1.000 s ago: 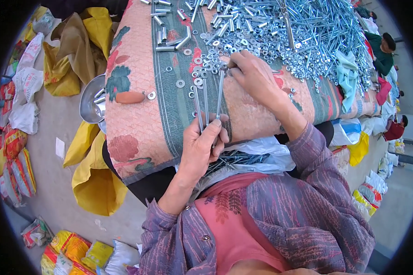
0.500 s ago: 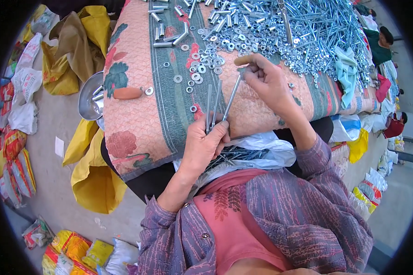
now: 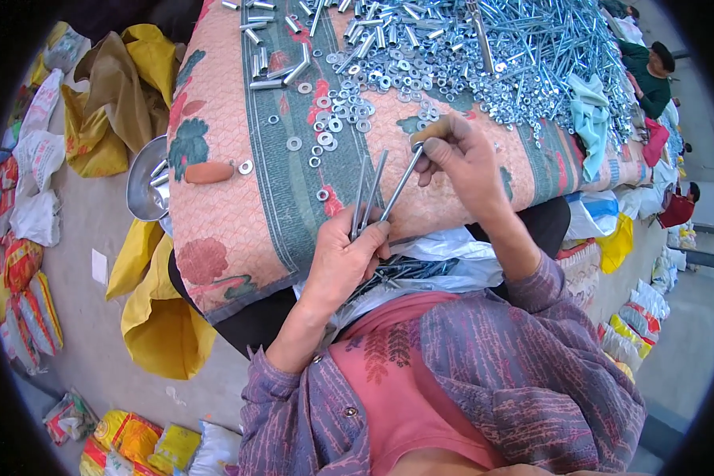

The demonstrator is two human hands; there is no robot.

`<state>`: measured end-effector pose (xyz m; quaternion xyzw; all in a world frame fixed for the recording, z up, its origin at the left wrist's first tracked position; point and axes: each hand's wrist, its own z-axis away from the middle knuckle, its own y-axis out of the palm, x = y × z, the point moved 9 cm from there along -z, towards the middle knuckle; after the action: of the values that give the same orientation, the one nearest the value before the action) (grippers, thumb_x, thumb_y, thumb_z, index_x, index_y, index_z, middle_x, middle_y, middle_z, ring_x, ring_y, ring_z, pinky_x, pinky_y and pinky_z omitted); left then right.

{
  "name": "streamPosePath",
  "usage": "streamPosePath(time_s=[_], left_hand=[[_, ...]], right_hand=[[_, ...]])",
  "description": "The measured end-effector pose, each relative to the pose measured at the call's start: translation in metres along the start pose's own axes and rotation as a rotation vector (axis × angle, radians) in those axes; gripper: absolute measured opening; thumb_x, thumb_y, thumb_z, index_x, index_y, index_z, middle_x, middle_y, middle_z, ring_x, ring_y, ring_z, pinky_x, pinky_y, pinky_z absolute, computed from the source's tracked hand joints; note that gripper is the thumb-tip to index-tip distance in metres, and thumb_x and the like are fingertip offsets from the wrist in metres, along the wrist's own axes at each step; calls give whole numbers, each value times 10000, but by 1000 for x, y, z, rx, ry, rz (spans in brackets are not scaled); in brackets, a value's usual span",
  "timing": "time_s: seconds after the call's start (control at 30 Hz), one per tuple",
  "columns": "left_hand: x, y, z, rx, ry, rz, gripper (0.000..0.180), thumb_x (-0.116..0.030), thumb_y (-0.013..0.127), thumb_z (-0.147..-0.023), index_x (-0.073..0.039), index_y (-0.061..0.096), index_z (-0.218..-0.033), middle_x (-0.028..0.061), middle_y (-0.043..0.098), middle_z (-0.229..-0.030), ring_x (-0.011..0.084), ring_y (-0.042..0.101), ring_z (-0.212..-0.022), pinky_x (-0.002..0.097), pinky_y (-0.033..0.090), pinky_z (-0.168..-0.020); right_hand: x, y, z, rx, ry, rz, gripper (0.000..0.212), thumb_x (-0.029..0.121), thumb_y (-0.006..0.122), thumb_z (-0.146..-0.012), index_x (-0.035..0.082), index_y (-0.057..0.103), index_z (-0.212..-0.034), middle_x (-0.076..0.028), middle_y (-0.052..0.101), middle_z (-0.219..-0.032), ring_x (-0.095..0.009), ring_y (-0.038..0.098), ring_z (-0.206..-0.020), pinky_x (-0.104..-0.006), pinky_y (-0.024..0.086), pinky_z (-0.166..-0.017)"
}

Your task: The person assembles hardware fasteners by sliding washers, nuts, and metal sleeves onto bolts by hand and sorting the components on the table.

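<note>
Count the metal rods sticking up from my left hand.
3: the leftmost rod and middle rod stand close together; the third rod slants from your left hand to your right hand. More may be hidden inside the grip.

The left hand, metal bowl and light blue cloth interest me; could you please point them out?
Left hand [image 3: 341,251]: head view, near the thumb's base.
Metal bowl [image 3: 140,187]: head view, bare inner wall.
Light blue cloth [image 3: 589,117]: head view, middle of its folds.
</note>
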<state>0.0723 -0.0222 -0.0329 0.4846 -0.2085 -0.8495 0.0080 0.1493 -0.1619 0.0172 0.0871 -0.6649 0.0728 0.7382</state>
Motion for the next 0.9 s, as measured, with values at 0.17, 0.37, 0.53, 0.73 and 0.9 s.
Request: streamPosePath(time_s=[0.17,0.37,0.53,0.73,0.9], left_hand=[[8,6,5,102,-99,226,126,-139,550,-884,-27,554,-940,53,562,-625,69,422,-400,186,257,-330],[-6,9,-2,142,15,274,137,-114,558,-874,-7,546,-958,74,553,-620,88,417,-396,192,266,-333],[-11,17,-1,165,58,139,125,-136,580,-862,-38,521,-914,58,563,-630,64,417,-399,187,244,-338],[-5,3,3,28,31,213,125,-130,575,-861,-30,527,-917,63,558,-624,67,420,-399,189,256,-337],[-2,2,4,33,-8,202,129,-128,574,-869,-28,541,-943,69,568,-641,68,425,-403,187,265,-339]], right_hand=[[46,16,30,-205,-623,729,141,-38,588,-812,-41,593,-952,-78,568,-769,-121,571,-617,-226,488,-551],[72,-12,27,-310,-733,1037,203,-28,612,-769,0,637,-969,-113,627,-850,-233,607,-707,-304,488,-656],[26,-61,-29,-252,-509,1504,142,115,569,-797,88,597,-933,-138,563,-827,-314,582,-745,-401,473,-727],[15,-78,-51,-400,-426,1334,97,129,565,-797,46,520,-819,-157,520,-746,-358,563,-702,-437,458,-650],[26,-79,-31,-360,-332,913,99,86,536,-821,5,480,-837,-178,514,-749,-385,550,-726,-426,430,-644]])
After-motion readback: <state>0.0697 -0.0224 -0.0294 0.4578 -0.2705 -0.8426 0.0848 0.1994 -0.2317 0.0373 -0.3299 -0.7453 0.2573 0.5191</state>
